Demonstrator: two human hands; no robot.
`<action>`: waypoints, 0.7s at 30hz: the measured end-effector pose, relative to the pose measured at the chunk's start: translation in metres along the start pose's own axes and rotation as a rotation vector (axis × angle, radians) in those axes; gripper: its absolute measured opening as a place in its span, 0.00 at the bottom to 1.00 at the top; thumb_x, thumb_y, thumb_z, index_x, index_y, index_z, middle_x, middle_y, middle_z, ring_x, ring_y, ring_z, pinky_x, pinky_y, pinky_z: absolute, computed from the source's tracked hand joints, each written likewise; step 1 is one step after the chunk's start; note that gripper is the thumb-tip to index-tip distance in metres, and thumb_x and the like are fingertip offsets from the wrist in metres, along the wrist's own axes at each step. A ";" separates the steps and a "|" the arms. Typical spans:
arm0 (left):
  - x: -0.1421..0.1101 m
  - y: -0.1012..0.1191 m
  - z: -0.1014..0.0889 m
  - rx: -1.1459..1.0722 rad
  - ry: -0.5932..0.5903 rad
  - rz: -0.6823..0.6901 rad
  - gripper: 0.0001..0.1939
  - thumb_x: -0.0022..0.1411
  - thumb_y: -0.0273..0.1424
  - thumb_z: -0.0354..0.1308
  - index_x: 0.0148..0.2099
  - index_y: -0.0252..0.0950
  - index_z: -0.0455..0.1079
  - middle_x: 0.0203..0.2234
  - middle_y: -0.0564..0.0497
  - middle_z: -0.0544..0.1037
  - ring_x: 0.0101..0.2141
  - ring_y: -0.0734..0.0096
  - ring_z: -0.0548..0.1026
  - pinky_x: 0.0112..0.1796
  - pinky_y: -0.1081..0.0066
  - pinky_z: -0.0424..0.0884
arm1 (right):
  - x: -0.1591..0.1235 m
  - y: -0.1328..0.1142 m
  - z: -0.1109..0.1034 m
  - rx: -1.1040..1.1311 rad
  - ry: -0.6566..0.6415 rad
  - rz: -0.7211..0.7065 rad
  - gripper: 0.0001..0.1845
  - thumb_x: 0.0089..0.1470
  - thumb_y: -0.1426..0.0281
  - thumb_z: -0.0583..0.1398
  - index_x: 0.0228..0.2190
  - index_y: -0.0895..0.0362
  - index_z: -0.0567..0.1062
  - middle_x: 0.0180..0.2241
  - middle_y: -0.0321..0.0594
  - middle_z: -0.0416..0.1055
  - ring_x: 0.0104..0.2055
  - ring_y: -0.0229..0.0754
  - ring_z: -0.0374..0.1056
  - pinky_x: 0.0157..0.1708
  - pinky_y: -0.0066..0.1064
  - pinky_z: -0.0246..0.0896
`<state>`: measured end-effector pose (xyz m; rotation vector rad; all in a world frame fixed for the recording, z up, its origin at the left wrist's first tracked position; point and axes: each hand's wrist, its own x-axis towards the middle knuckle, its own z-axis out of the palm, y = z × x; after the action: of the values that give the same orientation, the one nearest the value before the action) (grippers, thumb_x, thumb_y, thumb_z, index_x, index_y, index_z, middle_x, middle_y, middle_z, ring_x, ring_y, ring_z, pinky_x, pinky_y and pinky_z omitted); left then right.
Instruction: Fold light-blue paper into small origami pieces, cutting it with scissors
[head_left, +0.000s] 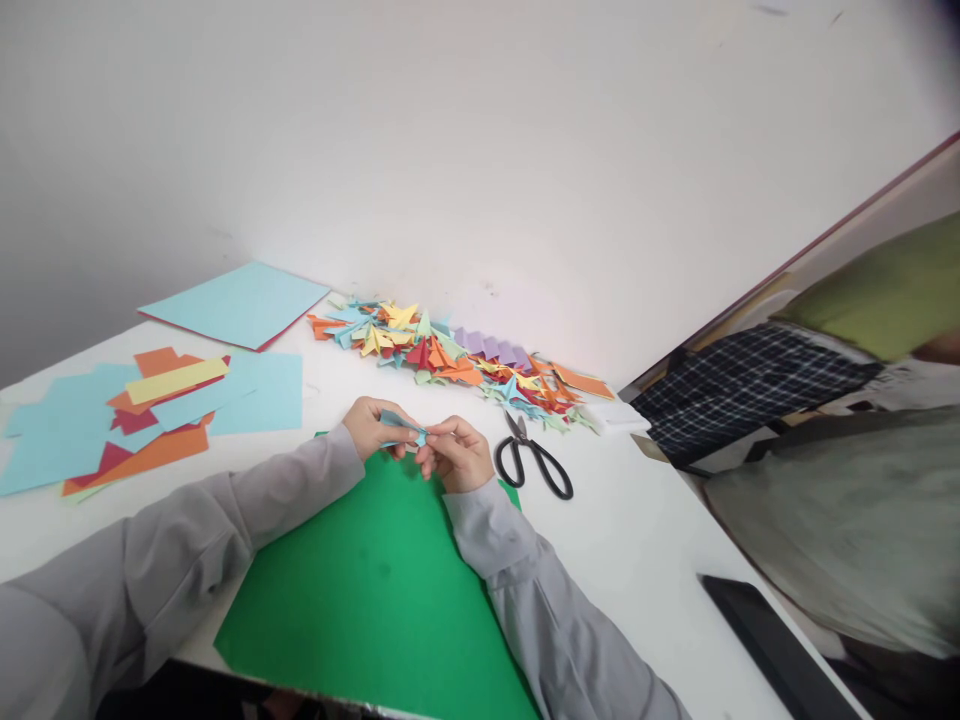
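My left hand and my right hand meet above the far edge of a green sheet on the white table. Both pinch a small light-blue folded paper piece between their fingertips. The fingers of both hands are curled and closed on it. Grey sleeves cover both forearms, which rest on the green sheet.
Black scissors lie just right of my right hand. A long heap of folded coloured paper shapes runs along the wall. Loose blue, orange, red and yellow sheets lie at left. A dark flat object sits at the table's right edge.
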<state>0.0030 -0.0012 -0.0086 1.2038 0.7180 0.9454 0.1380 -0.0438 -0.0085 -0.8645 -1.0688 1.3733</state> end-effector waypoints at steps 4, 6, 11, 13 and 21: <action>0.000 0.001 0.001 -0.009 0.009 -0.011 0.13 0.33 0.31 0.65 0.23 0.27 0.70 0.11 0.52 0.70 0.12 0.78 0.65 0.13 0.76 0.59 | 0.002 0.003 -0.001 0.005 0.012 -0.004 0.10 0.35 0.69 0.61 0.23 0.57 0.66 0.12 0.32 0.69 0.10 0.33 0.60 0.09 0.23 0.55; -0.001 0.001 0.002 -0.021 0.023 -0.023 0.14 0.33 0.31 0.65 0.25 0.27 0.71 0.11 0.53 0.69 0.12 0.78 0.65 0.13 0.76 0.60 | 0.003 0.004 -0.002 0.016 0.018 -0.002 0.11 0.34 0.69 0.62 0.24 0.57 0.66 0.13 0.32 0.69 0.10 0.33 0.61 0.09 0.23 0.55; -0.002 0.001 0.002 -0.003 -0.014 -0.030 0.16 0.35 0.31 0.64 0.30 0.28 0.72 0.10 0.54 0.69 0.13 0.77 0.65 0.15 0.75 0.61 | 0.003 0.003 -0.002 0.023 0.016 -0.009 0.10 0.34 0.70 0.62 0.20 0.57 0.64 0.12 0.31 0.69 0.09 0.33 0.59 0.08 0.23 0.53; -0.002 0.002 0.001 0.018 -0.034 -0.013 0.15 0.36 0.32 0.64 0.29 0.28 0.72 0.10 0.53 0.69 0.13 0.78 0.65 0.16 0.75 0.61 | 0.002 0.001 -0.001 0.015 0.017 -0.013 0.09 0.34 0.71 0.61 0.20 0.57 0.65 0.12 0.31 0.69 0.09 0.33 0.59 0.08 0.22 0.53; -0.002 -0.001 0.000 0.042 -0.038 -0.001 0.12 0.35 0.30 0.64 0.26 0.30 0.72 0.09 0.53 0.68 0.13 0.77 0.66 0.17 0.75 0.62 | 0.001 -0.001 -0.003 -0.003 -0.006 -0.025 0.06 0.35 0.73 0.61 0.18 0.57 0.65 0.12 0.32 0.69 0.09 0.34 0.59 0.07 0.23 0.52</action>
<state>0.0022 -0.0030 -0.0100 1.2556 0.7109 0.9084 0.1415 -0.0427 -0.0082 -0.8475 -1.0833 1.3539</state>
